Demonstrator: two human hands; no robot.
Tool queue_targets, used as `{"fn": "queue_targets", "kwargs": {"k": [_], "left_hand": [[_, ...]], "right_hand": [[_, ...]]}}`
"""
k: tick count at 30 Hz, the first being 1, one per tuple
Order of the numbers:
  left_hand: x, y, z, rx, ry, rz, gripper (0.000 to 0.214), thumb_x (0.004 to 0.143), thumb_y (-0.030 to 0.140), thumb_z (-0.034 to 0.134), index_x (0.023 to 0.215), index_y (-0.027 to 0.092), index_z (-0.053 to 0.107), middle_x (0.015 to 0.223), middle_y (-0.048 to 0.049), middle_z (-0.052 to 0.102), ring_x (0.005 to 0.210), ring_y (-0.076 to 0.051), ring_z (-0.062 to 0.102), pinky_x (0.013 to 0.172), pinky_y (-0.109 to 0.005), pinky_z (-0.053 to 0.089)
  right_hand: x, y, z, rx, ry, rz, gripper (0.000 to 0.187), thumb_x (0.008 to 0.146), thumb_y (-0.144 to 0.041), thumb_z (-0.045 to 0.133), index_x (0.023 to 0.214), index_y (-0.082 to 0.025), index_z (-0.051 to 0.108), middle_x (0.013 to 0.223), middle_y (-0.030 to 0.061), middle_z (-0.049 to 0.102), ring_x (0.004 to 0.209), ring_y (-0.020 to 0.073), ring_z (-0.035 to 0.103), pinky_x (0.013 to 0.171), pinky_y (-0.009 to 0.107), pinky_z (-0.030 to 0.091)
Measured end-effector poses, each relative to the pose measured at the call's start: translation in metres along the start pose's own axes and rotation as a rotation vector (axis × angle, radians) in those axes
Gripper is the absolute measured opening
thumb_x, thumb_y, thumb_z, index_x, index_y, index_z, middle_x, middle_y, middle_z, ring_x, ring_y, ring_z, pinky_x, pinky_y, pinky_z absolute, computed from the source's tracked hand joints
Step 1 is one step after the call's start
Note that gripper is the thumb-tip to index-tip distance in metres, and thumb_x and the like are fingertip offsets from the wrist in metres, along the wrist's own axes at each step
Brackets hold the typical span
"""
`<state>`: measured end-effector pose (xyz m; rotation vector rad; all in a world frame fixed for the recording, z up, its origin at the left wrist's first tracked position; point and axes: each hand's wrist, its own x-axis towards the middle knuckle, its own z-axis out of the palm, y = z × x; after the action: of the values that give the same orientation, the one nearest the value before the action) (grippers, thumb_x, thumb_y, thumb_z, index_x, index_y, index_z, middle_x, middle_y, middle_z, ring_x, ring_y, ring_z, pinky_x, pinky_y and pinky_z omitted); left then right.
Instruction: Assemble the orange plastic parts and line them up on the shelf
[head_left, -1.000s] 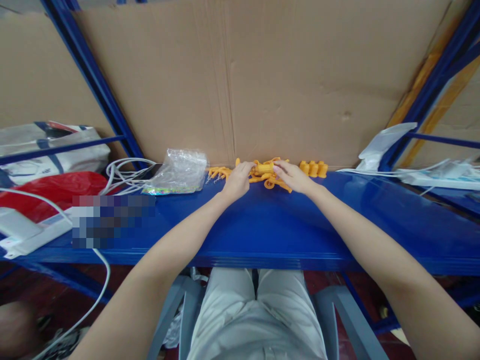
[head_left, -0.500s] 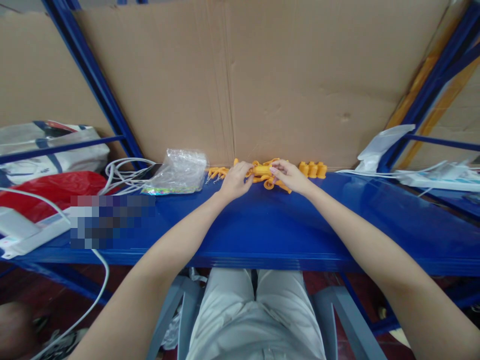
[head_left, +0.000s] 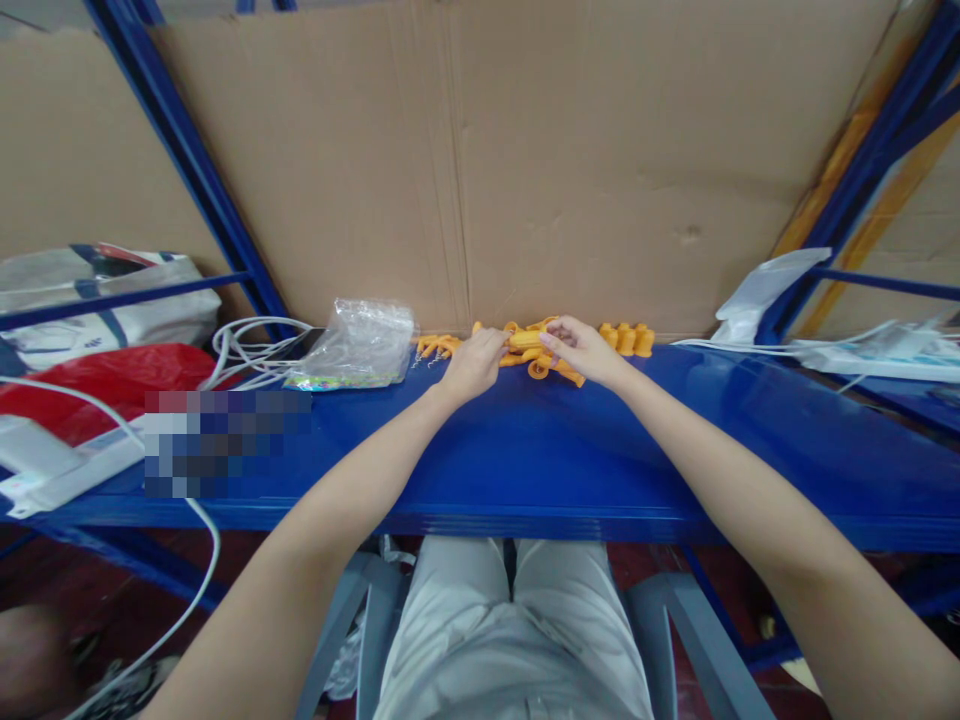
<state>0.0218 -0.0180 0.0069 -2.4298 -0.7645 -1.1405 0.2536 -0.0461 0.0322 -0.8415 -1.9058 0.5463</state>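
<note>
My left hand (head_left: 474,362) and my right hand (head_left: 581,348) face each other over the back of the blue table. Between them they pinch the two ends of a long, rounded yellow plastic piece (head_left: 529,341); its exact kind does not show. More yellow plastic parts (head_left: 538,369), one with a ring shape, lie just under and in front of it. Left of my left hand are yellow parts with small metal spirals or chains (head_left: 436,346). Several short yellow knob-like pieces (head_left: 625,340) stand in a row beyond my right hand.
A clear plastic bag (head_left: 358,345) lies left of the yellow parts, near coiled white cables (head_left: 251,345). Further left are a red bag (head_left: 112,385) and a white power strip (head_left: 82,465). A cardboard wall (head_left: 585,160) closes off the back; blue posts (head_left: 187,170) rise at the sides.
The yellow piece has turned slightly between my hands. My left fingers have closed in more on its left end; my right hand has hardly moved.
</note>
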Motion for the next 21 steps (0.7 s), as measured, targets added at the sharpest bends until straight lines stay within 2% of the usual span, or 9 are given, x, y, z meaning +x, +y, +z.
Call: {"fn": "queue_targets", "kwargs": {"k": [4,8,13,21], "left_hand": [[-0.001,-0.001,0.0,0.01,-0.038,-0.009,0.021,0.1,0.019,0.045,0.111,0.016,0.064,0.106,-0.0112,0.07,0.1,-0.023,0.067,0.1,-0.048,0.054],[-0.001,0.0,-0.001,0.03,-0.075,-0.037,0.023,0.1,0.019,0.045,0.11,0.016,0.065,0.107,-0.011,0.071,0.102,-0.023,0.067,0.099,-0.046,0.055],[0.0,0.0,0.0,0.03,-0.113,-0.077,0.024,0.099,0.019,0.046,0.111,0.016,0.066,0.11,-0.0115,0.072,0.105,-0.024,0.067,0.1,-0.047,0.054],[-0.002,0.004,-0.002,0.037,-0.151,-0.094,0.024,0.098,0.019,0.048,0.114,0.017,0.066,0.112,-0.0112,0.072,0.107,-0.024,0.067,0.098,-0.043,0.055]], "right_hand": [[-0.001,0.002,-0.002,-0.083,-0.018,-0.042,0.037,0.09,-0.06,0.062,0.094,-0.024,0.054,0.084,0.0027,0.062,0.074,0.0192,0.063,0.067,0.035,0.057],[-0.003,-0.001,-0.009,-0.262,-0.059,-0.163,0.026,0.091,-0.044,0.062,0.104,-0.023,0.055,0.1,0.0061,0.064,0.082,0.0203,0.063,0.078,0.039,0.055],[-0.006,-0.005,-0.015,-0.514,-0.081,-0.28,0.029,0.09,-0.029,0.059,0.117,-0.02,0.056,0.116,0.0126,0.065,0.091,0.024,0.063,0.086,0.042,0.052],[-0.01,-0.008,-0.011,-0.729,-0.103,-0.333,0.035,0.099,-0.041,0.051,0.125,-0.019,0.059,0.126,0.0165,0.067,0.113,0.0315,0.062,0.093,0.044,0.048]]}}
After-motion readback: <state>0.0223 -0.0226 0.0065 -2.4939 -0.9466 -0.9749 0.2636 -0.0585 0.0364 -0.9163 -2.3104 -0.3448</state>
